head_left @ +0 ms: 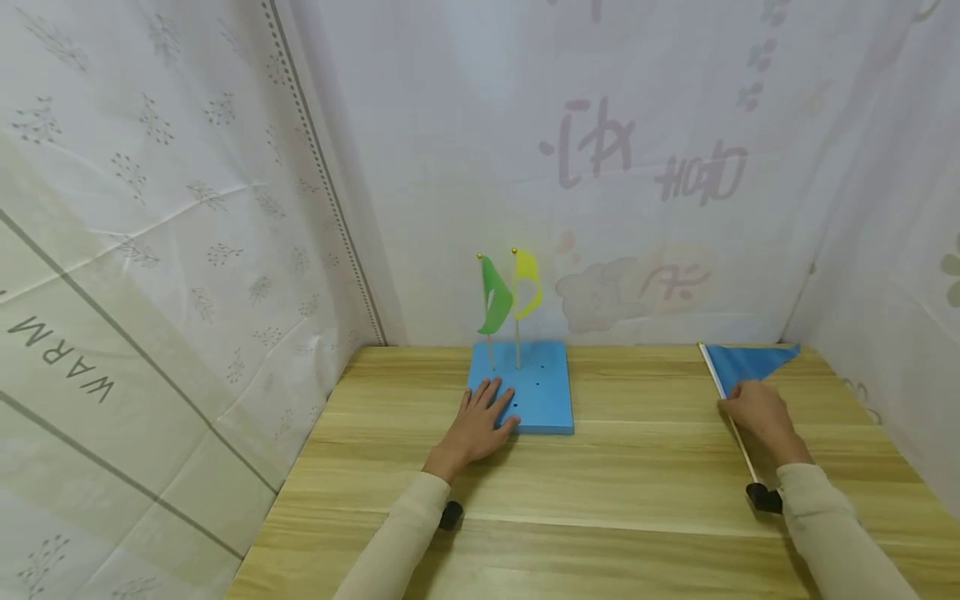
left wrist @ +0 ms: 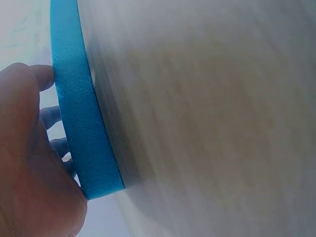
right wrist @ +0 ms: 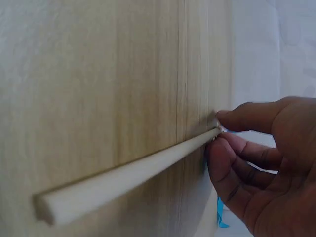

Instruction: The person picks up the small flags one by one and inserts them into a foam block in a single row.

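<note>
Near the middle of the head view, the left hand lies flat on the near left corner of a blue foam block, fingers straight and spread over its top. The left wrist view shows the same: the block's blue edge runs down the left of the frame, with the palm pressed against it and the fingertips reaching past the far side. The block sits on the wooden desk, toward the back, just in front of the draped white sheet.

Two small flags stand upright in the block's far left part: a green flag and, just beside it to the right, a yellow flag. A few dark holes dot the block's top to their right.

At the right of the head view, the right hand pinches the thin wooden stick of a blue flag. The flag's cloth lies toward the back right corner of the desk, and the stick runs from there toward the lower right of the frame, passing under the hand. In the right wrist view the thumb and forefinger close on the pale stick, which lies against the desk surface; a sliver of blue cloth shows below the hand.

Both forearms wear cream sleeves.
</note>
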